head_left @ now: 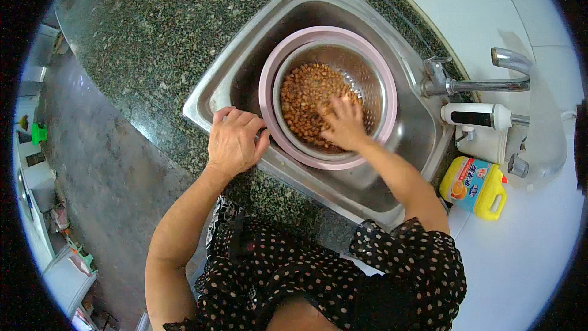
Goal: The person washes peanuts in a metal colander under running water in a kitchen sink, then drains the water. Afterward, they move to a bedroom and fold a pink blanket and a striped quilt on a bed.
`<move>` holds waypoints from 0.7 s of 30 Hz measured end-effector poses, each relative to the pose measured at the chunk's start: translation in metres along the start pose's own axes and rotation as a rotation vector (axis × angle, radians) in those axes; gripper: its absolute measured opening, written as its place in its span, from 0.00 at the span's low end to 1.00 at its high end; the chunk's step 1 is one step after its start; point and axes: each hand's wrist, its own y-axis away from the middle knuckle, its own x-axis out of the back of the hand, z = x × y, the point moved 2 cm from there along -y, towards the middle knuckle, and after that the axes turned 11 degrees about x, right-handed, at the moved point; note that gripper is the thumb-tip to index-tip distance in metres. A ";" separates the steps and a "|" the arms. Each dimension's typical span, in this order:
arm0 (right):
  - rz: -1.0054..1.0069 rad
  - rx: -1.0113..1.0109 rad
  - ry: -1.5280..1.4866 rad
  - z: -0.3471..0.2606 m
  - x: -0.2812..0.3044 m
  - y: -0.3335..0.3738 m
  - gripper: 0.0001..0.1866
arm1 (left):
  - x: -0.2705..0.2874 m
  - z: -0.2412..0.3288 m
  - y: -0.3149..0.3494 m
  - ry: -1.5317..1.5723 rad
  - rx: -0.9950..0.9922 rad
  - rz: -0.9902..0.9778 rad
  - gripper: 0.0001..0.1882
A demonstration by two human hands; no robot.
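Inside the sink sits a round pink basin, and a perforated metal colander is nested in it. Small brown beans or nuts fill much of the colander; their exact kind I cannot tell. My right hand reaches down among them, fingers spread, with the tips partly hidden or blurred. My left hand rests on the sink's near-left edge, fingers bent over the metal and a little apart. Its thumb and forefinger come close to the basin's rim; whether they touch it I cannot tell.
A chrome faucet stands right of the sink, beside a black-and-white cylindrical fitting. Below these is a yellow handled jug. Dark speckled stone counter borders the sink on the left. Pale tiles cover the wall behind.
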 end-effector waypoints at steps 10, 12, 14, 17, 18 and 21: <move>-0.229 -0.095 -0.190 -0.029 0.013 -0.007 0.35 | -0.001 0.000 -0.001 -0.011 0.001 -0.006 0.05; -0.088 -0.325 -0.227 0.014 -0.004 -0.003 0.34 | 0.001 0.006 -0.004 -0.008 -0.005 -0.020 0.05; 0.054 -0.491 -0.279 0.027 0.001 -0.032 0.35 | 0.001 0.010 -0.012 -0.012 -0.033 -0.015 0.05; 0.150 -0.331 -0.407 -0.027 0.005 -0.063 0.37 | -0.002 0.010 -0.007 -0.009 -0.050 -0.028 0.05; 0.043 -0.232 -0.445 -0.039 0.003 -0.048 0.37 | -0.003 0.008 -0.004 -0.012 -0.048 -0.033 0.05; -0.288 -0.230 -0.335 -0.028 0.016 0.006 0.37 | 0.000 0.003 -0.006 -0.006 -0.007 -0.003 0.05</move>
